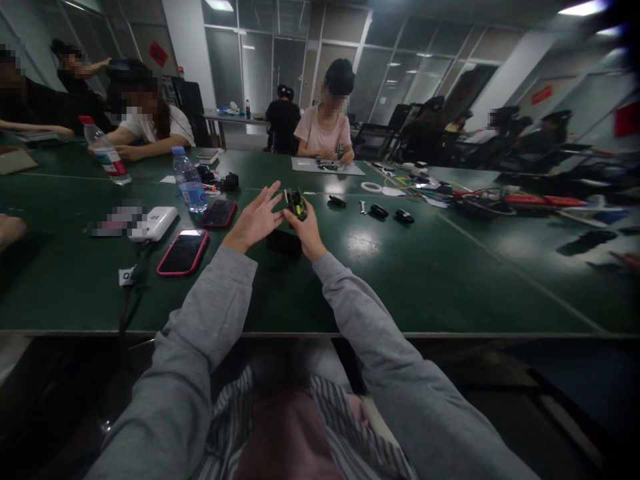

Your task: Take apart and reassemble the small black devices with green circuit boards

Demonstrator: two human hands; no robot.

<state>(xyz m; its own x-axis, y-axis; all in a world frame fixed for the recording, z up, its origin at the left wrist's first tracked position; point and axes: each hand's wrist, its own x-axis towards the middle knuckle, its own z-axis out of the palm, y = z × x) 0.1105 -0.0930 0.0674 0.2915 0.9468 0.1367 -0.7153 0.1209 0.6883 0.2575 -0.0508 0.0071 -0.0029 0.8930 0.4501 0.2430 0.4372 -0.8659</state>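
Note:
My right hand (306,230) is closed around a small green circuit board (296,203), held upright above the green table (425,280). Close beside it on the left, my left hand (255,220) has its fingers stretched out and spread, fingertips near the board, holding nothing. A flat black object (283,243) lies on the table just under both hands. Both arms wear grey sleeves.
Two phones in red cases (183,252) (219,213), a white power bank (153,223) and two water bottles (189,180) (106,152) lie to the left. Small black parts (379,211) and a tape roll (371,187) lie to the right. Several people sit at the far side.

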